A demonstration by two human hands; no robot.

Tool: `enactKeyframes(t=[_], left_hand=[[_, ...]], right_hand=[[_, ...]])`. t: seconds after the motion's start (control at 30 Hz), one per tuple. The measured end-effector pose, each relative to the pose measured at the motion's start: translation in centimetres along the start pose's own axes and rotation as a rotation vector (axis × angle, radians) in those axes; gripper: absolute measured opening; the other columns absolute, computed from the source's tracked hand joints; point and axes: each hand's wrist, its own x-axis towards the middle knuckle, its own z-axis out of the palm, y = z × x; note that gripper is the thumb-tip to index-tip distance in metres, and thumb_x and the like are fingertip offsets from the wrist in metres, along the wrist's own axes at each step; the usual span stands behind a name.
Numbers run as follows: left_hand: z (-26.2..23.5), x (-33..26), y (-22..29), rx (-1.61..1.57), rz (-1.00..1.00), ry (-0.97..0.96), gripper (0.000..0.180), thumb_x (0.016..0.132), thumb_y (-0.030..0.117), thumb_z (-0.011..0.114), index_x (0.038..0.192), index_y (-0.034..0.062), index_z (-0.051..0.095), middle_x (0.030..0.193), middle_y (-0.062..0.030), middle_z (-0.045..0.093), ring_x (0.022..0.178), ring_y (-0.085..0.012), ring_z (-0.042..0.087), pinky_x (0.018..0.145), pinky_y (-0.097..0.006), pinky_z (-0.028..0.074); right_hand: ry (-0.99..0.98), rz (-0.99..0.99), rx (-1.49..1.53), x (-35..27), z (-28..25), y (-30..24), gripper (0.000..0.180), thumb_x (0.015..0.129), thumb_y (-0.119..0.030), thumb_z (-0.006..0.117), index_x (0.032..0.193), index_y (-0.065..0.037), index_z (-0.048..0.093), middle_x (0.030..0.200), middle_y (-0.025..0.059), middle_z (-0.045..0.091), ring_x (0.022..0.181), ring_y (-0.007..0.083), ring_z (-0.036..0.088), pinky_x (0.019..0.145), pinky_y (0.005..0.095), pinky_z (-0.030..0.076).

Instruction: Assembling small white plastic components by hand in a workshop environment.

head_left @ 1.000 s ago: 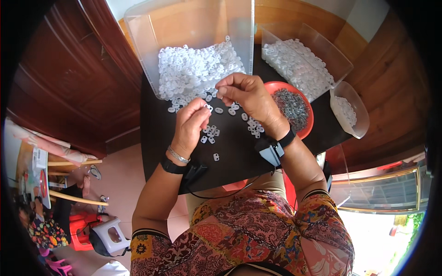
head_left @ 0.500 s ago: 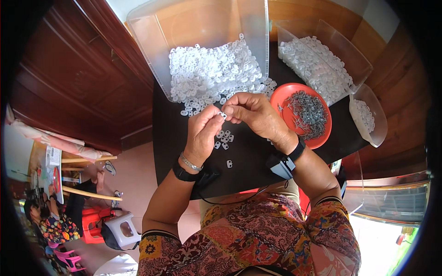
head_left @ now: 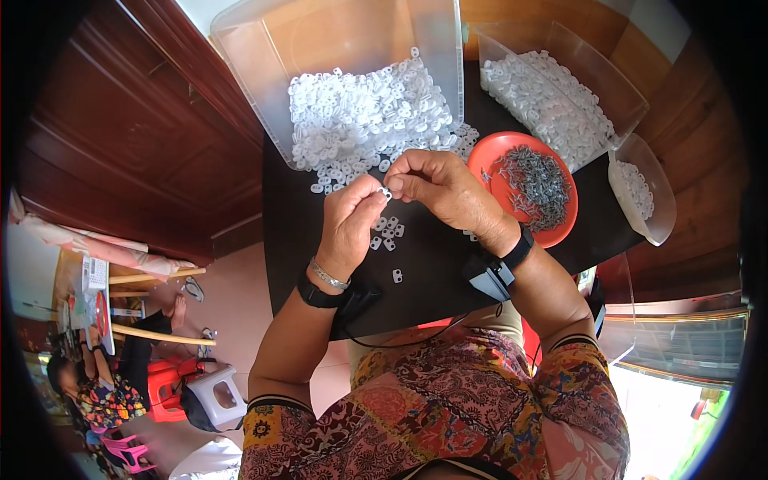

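Note:
My left hand (head_left: 350, 220) pinches a small white plastic piece with two holes (head_left: 385, 194) between thumb and fingertips. Right beside it, my right hand (head_left: 448, 192) is closed in a pinch, its fingertips meeting the piece; whatever they hold is too small to make out. Below the hands lies a loose cluster of similar white pieces (head_left: 389, 230) on the dark table, with a single piece (head_left: 398, 276) nearer me. An orange-red plate (head_left: 478, 164) full of small grey metal screws or pins (head_left: 534, 188) stands to the right of my right hand.
A clear bin tipped toward me (head_left: 248, 88) spills white oval pieces (head_left: 360, 120) behind my hands. Another clear container (head_left: 632, 120) and a scoop (head_left: 660, 220), both with white pieces, stand at right. A cable (head_left: 392, 352) hangs at the table's front edge. Another person (head_left: 104, 396) sits far left.
Both hands keep their pinch at the white piece, with only slight finger movement. The whole view has shifted a little.

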Motion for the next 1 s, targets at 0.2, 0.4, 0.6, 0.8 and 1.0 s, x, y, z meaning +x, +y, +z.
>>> enactKeyframes(t=[0.2,0.4,0.6,0.8,1.0], left_hand=[[-0.1,0.1,0.3,0.014,-0.016,0.004,0.014,0.084,0.008,0.051,0.073,-0.0002,0.052,0.058,0.0027,0.044,0.052,-0.0035,0.037,0.047,-0.021,0.031],[-0.1,0.1,0.2,0.066,0.006,-0.012,0.014,0.083,0.009,0.051,0.072,-0.0005,0.052,0.057,0.0022,0.042,0.052,-0.0039,0.036,0.047,-0.022,0.031],[0.1,-0.1,-0.5,0.067,0.062,-0.021,0.018,0.085,0.013,0.052,0.074,-0.0002,0.051,0.057,0.0018,0.042,0.052,-0.0041,0.036,0.047,-0.022,0.031],[0.8,-0.2,0.1,0.035,-0.009,0.000,0.024,0.087,0.018,0.048,0.069,0.0025,0.049,0.055,0.0017,0.043,0.049,-0.0042,0.037,0.046,-0.019,0.029],[-0.4,0.7,-0.4,-0.141,-0.106,0.153,0.017,0.083,0.016,0.052,0.073,0.0023,0.054,0.056,0.0016,0.045,0.048,-0.0048,0.039,0.046,-0.019,0.031]], right_hand=[[0.023,-0.013,-0.073,-0.1,-0.3,-0.2,0.011,0.086,-0.009,0.058,0.087,0.002,0.060,0.074,0.0029,0.060,0.071,0.0090,0.053,0.066,0.0243,0.045],[-0.003,-0.032,-0.147,-0.1,-0.3,0.0,0.009,0.084,-0.009,0.059,0.085,0.001,0.061,0.072,0.0048,0.061,0.069,0.0103,0.054,0.067,0.0265,0.045],[-0.041,-0.027,-0.226,-0.3,-0.2,-0.5,0.007,0.086,-0.007,0.057,0.085,0.001,0.059,0.073,0.0002,0.057,0.071,0.0075,0.051,0.067,0.0231,0.044],[-0.025,-0.071,-0.362,-0.4,-0.1,-0.3,0.009,0.086,-0.007,0.058,0.087,0.002,0.060,0.075,0.0023,0.060,0.072,0.0073,0.053,0.067,0.0236,0.045],[0.205,-0.139,-0.462,-0.2,0.4,0.2,0.017,0.084,-0.008,0.060,0.098,0.001,0.063,0.078,0.0073,0.064,0.071,0.0135,0.060,0.066,0.0269,0.048]])
